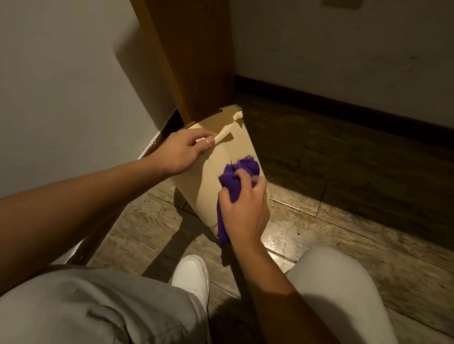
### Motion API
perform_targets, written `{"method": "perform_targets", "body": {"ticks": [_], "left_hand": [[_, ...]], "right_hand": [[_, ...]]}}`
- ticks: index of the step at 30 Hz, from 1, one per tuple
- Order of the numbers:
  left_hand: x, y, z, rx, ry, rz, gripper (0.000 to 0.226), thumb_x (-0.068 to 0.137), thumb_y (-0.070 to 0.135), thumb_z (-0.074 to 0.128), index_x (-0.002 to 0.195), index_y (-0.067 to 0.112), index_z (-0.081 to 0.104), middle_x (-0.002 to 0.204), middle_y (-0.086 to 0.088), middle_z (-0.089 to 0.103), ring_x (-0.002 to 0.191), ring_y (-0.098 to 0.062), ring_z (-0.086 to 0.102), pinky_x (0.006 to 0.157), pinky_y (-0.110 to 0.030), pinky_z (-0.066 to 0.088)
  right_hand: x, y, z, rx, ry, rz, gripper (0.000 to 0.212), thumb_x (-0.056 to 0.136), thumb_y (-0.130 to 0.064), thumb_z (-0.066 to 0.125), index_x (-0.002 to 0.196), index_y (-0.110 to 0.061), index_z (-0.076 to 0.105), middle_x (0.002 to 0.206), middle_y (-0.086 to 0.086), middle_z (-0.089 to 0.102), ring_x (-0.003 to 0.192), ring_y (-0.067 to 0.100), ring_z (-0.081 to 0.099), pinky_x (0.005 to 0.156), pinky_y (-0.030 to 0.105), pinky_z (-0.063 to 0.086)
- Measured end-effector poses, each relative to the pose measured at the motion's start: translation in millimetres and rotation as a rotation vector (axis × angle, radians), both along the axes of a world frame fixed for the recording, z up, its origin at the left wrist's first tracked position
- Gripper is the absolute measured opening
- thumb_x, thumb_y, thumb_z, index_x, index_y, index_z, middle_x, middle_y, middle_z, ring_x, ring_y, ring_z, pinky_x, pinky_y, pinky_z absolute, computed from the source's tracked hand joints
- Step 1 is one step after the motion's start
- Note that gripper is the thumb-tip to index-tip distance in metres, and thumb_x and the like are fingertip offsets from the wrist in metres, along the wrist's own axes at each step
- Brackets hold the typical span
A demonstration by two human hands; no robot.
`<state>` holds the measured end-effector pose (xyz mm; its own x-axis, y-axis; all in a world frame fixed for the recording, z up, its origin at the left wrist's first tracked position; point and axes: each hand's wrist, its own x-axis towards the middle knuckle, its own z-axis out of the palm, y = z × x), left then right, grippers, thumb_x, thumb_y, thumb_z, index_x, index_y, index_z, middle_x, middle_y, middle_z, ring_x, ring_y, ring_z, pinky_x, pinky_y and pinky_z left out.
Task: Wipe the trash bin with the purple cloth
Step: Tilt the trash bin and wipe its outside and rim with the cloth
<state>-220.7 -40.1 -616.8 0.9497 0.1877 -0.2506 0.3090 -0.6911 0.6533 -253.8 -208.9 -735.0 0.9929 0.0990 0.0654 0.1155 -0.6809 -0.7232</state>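
Note:
The trash bin point(217, 152) is a tan, box-like container tilted toward me on the wooden floor, in the corner below a wooden panel. My left hand point(180, 150) grips its upper left edge, thumb on top. My right hand point(244, 204) is closed on the purple cloth point(233, 177) and presses it against the bin's right side. One end of the cloth hangs below my wrist. The bin's lower right face is hidden behind my right hand.
A wooden panel point(181, 35) leans over the bin from the upper left. A white wall point(43, 70) runs along the left, another wall with a dark baseboard point(375, 114) at the back. My white shoe point(193, 277) and knees fill the foreground.

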Motion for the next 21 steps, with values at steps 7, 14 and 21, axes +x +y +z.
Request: {"method": "perform_targets", "body": {"ticks": [7, 14, 21], "left_hand": [[17.6, -16.6, 6.2, 0.064, -0.009, 0.014, 0.039, 0.105, 0.043, 0.050, 0.138, 0.025, 0.061, 0.120, 0.005, 0.057, 0.109, -0.019, 0.054, 0.087, -0.037, 0.040], [21.0, -3.2, 17.5, -0.153, 0.413, -0.266, 0.074, 0.094, 0.024, 0.070, 0.158, 0.027, 0.033, 0.133, 0.000, 0.056, 0.122, -0.028, 0.055, 0.094, -0.038, 0.050], [0.1, 24.3, 29.4, -0.178, 0.595, -0.254, 0.045, 0.077, 0.053, 0.068, 0.115, 0.029, 0.066, 0.124, -0.004, 0.062, 0.113, -0.025, 0.060, 0.088, -0.036, 0.052]], "right_hand": [[-4.8, -46.5, -47.5, -0.002, 0.719, -0.286, 0.050, 0.099, -0.047, 0.058, 0.142, -0.026, 0.047, 0.132, 0.012, 0.052, 0.108, 0.034, 0.063, 0.082, 0.038, 0.051], [35.0, -49.1, -15.3, 0.503, 0.559, -0.378, 0.033, 0.095, -0.041, 0.060, 0.127, -0.033, 0.057, 0.115, -0.003, 0.062, 0.097, 0.019, 0.061, 0.066, 0.030, 0.046], [45.6, -55.9, -6.5, 0.705, 0.546, -0.495, 0.034, 0.097, -0.037, 0.064, 0.130, -0.030, 0.058, 0.107, -0.010, 0.060, 0.096, 0.015, 0.061, 0.066, 0.028, 0.048]]}}
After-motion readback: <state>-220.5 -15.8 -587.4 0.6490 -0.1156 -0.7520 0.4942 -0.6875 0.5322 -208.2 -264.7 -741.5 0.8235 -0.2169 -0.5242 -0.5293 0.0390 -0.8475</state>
